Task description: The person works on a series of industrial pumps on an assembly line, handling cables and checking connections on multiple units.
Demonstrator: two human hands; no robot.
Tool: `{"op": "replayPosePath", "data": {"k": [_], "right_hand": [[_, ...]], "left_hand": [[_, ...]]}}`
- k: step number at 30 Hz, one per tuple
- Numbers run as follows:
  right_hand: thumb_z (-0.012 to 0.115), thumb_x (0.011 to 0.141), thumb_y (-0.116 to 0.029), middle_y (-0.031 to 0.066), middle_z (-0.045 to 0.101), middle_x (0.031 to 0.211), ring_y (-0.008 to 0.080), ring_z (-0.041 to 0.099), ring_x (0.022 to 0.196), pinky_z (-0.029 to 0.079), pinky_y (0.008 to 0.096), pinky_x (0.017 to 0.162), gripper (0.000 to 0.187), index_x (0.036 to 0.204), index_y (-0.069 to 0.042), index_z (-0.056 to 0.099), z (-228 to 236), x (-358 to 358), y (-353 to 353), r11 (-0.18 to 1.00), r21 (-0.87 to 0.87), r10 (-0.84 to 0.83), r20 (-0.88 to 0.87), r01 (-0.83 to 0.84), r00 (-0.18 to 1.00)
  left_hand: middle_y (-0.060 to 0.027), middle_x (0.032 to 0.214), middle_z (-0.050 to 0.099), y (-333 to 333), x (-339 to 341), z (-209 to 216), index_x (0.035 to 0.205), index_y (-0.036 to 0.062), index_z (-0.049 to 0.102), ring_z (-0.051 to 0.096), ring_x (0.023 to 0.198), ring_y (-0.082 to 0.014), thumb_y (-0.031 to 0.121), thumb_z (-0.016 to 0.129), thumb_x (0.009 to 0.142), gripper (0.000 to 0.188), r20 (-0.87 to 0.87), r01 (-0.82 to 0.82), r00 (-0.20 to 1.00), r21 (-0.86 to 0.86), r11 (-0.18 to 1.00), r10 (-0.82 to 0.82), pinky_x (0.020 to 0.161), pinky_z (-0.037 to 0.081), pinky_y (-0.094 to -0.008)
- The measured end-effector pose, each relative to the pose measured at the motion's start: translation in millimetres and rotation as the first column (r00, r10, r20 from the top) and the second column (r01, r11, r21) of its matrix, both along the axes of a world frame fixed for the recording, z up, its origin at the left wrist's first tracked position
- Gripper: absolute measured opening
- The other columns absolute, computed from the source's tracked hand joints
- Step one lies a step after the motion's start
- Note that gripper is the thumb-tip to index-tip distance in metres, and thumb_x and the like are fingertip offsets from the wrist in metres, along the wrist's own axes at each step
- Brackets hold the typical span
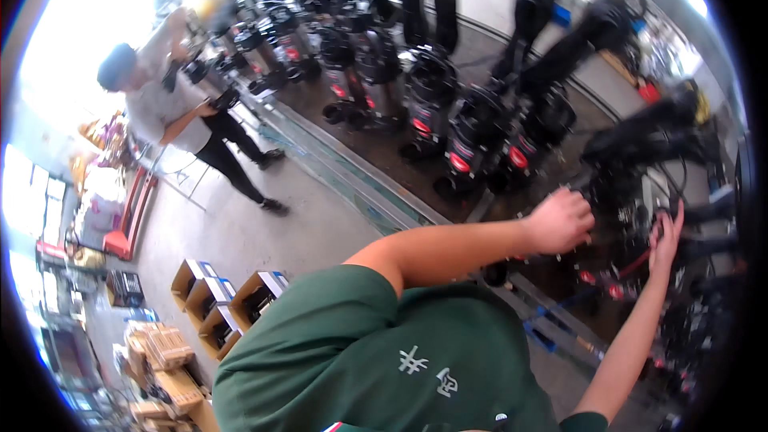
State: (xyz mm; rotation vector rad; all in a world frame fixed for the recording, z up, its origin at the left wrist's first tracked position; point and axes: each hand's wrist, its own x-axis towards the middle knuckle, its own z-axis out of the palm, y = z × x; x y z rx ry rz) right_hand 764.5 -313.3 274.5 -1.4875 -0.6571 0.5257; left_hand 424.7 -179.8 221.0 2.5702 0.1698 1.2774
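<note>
My left hand (562,222) is curled into a fist beside the machines on the right; whatever its fingers hold is hidden. Farther right, my right hand (666,242) has its index finger stretched out and its fingers apart, next to a dark machine (632,220) whose details are blurred. A thin red tube or cord (632,264) runs just below that hand. Beyond my left arm stand several pump-like machines (466,144) with black tops, silvery bodies and red labels. Thick black hose-like bundles (580,40) rise from or lie behind them.
The machines stand on a dark bench with a metal rail edge (352,164). Across it at the left, another person (172,104) holds a dark object. Open cardboard boxes (216,332), stacked cartons (164,346) and a red pallet jack (120,242) are on the left floor.
</note>
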Motion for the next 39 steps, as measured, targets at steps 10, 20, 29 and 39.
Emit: {"op": "replayPosePath", "data": {"k": [10, 20, 29, 39], "right_hand": [[0.058, 0.099, -0.014, 0.0050, 0.063, 0.085, 0.0084, 0.051, 0.059, 0.035, 0.0230, 0.045, 0.012, 0.105, -0.004, 0.058, -11.9, 14.2, -2.1, 0.986, 0.128, 0.126, -0.144, -0.108, 0.982], [0.061, 0.099, -0.017, 0.0056, 0.064, 0.086, 0.0085, 0.053, 0.063, 0.039, 0.0226, 0.050, 0.025, 0.119, -0.002, 0.059, -14.0, 14.7, -6.3, 0.989, 0.126, 0.092, -0.121, -0.077, 0.988], [0.058, 0.100, -0.016, 0.0056, 0.063, 0.087, 0.0079, 0.052, 0.065, 0.038, 0.0226, 0.053, 0.020, 0.115, -0.001, 0.058, -13.1, 15.2, -6.6, 0.991, 0.099, 0.099, -0.108, -0.088, 0.989], [0.062, 0.098, -0.016, 0.0048, 0.064, 0.086, 0.0071, 0.053, 0.064, 0.040, 0.0213, 0.053, 0.029, 0.123, -0.001, 0.060, -17.5, 27.0, -6.0, 0.981, 0.122, 0.165, -0.136, -0.149, 0.977]], "left_hand": [[-0.0067, 0.109, 0.064, -66.4, -41.6, -79.1, 0.101, 0.0079, 0.070, 0.064, 0.102, -0.0284, 0.006, 0.077, 0.074, 0.028, -0.098, 0.365, 0.924, -0.055, 0.930, -0.368, 0.088, 0.051, -0.0435], [-0.0065, 0.116, 0.065, -83.3, -40.7, -190.9, 0.103, 0.0080, 0.069, 0.057, 0.120, -0.0281, 0.017, 0.074, 0.082, 0.024, -0.539, 0.226, 0.800, -0.138, 0.964, -0.264, 0.103, 0.045, -0.0450], [-0.0055, 0.123, 0.063, -102.0, -53.0, -197.2, 0.106, 0.0091, 0.069, 0.053, 0.129, -0.0299, 0.018, 0.073, 0.084, 0.024, -0.581, 0.145, 0.788, -0.148, 0.978, -0.205, 0.110, 0.040, -0.0477], [-0.0094, 0.126, 0.062, -100.2, -46.8, -183.4, 0.109, 0.0074, 0.067, 0.055, 0.125, -0.0310, 0.014, 0.074, 0.081, 0.030, -0.546, 0.143, 0.803, -0.211, 0.967, -0.238, 0.106, 0.042, -0.0467]]}}
